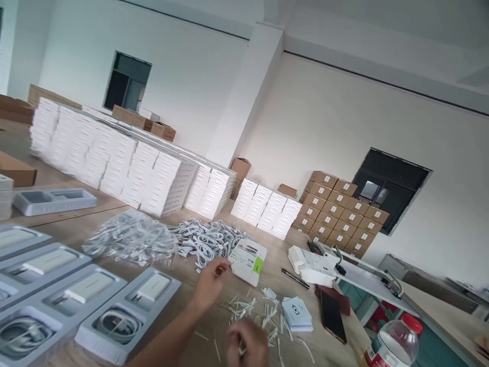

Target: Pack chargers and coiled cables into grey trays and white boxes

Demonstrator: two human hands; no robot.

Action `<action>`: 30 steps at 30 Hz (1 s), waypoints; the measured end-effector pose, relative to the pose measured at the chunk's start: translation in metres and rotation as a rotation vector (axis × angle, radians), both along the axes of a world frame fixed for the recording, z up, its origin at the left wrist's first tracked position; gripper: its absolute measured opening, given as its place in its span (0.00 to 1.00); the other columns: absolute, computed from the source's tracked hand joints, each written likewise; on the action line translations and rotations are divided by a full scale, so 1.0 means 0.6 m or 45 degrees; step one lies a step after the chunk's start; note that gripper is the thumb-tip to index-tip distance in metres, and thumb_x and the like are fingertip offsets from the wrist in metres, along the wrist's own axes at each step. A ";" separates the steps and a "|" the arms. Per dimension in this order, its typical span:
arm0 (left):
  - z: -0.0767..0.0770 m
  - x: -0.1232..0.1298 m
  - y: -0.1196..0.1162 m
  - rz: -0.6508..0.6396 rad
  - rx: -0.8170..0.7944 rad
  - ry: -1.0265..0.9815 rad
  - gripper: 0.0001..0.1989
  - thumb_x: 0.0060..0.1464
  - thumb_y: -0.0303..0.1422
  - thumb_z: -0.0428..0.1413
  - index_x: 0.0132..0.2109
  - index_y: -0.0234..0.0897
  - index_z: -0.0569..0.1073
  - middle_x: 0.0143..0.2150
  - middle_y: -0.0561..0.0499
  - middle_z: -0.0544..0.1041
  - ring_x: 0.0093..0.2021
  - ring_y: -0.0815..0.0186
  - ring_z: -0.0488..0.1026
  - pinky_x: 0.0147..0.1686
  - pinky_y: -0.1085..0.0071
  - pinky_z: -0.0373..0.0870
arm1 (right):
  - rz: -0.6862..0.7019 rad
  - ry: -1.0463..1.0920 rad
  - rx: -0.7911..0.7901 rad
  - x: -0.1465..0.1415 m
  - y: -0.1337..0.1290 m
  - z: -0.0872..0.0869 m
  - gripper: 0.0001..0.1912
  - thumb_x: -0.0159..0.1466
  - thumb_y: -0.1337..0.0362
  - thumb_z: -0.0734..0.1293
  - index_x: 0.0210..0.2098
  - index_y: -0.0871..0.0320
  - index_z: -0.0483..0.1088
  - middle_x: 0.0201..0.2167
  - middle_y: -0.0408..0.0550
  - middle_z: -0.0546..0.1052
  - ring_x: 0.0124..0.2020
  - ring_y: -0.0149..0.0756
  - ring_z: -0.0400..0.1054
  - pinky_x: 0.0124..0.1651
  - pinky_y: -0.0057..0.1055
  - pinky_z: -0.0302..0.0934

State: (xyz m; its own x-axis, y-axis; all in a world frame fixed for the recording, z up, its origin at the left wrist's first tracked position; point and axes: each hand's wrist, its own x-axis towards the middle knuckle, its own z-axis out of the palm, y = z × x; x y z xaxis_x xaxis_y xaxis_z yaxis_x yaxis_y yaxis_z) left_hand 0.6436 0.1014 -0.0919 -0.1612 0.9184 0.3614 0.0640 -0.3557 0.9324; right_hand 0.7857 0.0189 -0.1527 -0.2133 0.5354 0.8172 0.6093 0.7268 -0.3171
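R hand [246, 345], low and blurry, curled narrow by the small white twist ties [248, 308]; grip not clear. L hand [209, 286] at 11 o'clock from it, fingers pinched on the flat white printed card box [248, 261]. Box sits at 1 o'clock from L hand, long side going 10 to 4. L hand is nearer. White cable pile [206, 239] behind.

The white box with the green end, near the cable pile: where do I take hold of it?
Grip the white box across its long side edges, coming from the near side. It lies flat on the table, green end toward the pen, so its top gives no purchase. The left hand already reaches its near-left corner.
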 end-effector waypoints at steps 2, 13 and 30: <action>-0.017 0.000 0.001 0.003 -0.044 -0.026 0.05 0.40 0.31 0.52 0.29 0.42 0.70 0.27 0.55 0.71 0.30 0.63 0.68 0.35 0.67 0.65 | -0.135 0.056 -0.148 0.045 0.018 0.030 0.12 0.63 0.67 0.57 0.30 0.55 0.71 0.24 0.44 0.75 0.26 0.36 0.72 0.28 0.28 0.64; -0.033 0.019 -0.013 -0.379 -0.383 -0.194 0.04 0.33 0.26 0.51 0.17 0.39 0.67 0.15 0.59 0.60 0.19 0.70 0.56 0.22 0.72 0.51 | -0.402 -0.546 -0.436 0.067 0.202 0.055 0.32 0.59 0.68 0.66 0.62 0.67 0.63 0.62 0.62 0.67 0.63 0.53 0.61 0.62 0.45 0.60; 0.024 -0.032 -0.028 -1.017 -0.939 -1.110 0.19 0.39 0.42 0.60 0.37 0.33 0.73 0.31 0.43 0.81 0.34 0.50 0.79 0.32 0.61 0.74 | 0.415 -0.667 -0.261 0.090 -0.029 0.250 0.13 0.64 0.60 0.69 0.48 0.48 0.76 0.46 0.45 0.81 0.47 0.37 0.75 0.51 0.31 0.70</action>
